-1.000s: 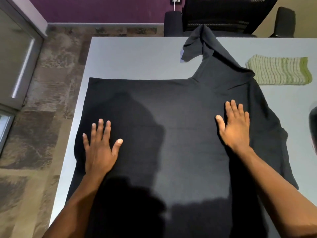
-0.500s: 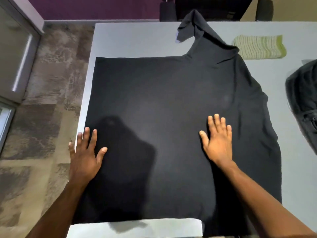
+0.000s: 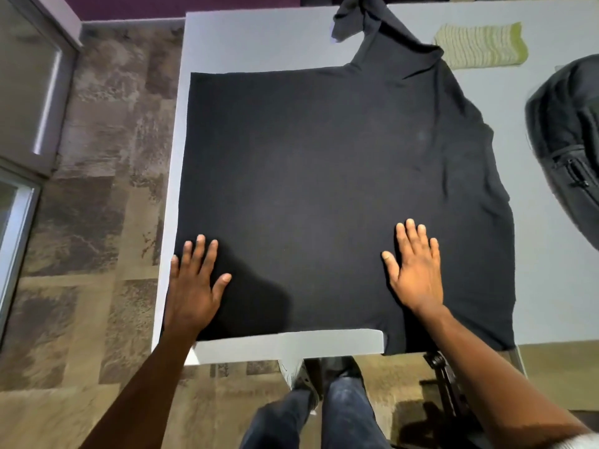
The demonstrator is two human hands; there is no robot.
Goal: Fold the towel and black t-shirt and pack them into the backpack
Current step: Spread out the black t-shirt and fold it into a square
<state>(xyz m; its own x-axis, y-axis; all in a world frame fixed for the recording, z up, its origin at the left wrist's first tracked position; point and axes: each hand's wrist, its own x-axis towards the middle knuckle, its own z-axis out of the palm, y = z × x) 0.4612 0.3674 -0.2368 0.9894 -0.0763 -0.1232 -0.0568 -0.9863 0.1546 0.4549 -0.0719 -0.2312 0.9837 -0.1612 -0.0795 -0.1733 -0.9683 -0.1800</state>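
- Since a second ago, both our hands have slid back toward the table's (image 3: 259,43) near edge.
- Head view: left hand (image 3: 194,283) and right hand (image 3: 416,270) press flat, fingers spread, on the black t-shirt (image 3: 308,173), holding nothing.
- Its length runs left to right; the left hand is nearer the hem, at the left edge.
- Towel (image 3: 479,43) lies folded at the far edge, the backpack (image 3: 567,140) at the right edge.

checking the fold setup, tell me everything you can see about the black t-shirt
The black t-shirt, of soft matte knit fabric, lies spread mostly flat across the pale grey table. Its straight edge runs along the table's left side; one sleeve lies bunched and twisted at the far edge, and the right side is wrinkled. A near corner hangs slightly over the table edge. The left hand and right hand press flat on it, fingers spread.
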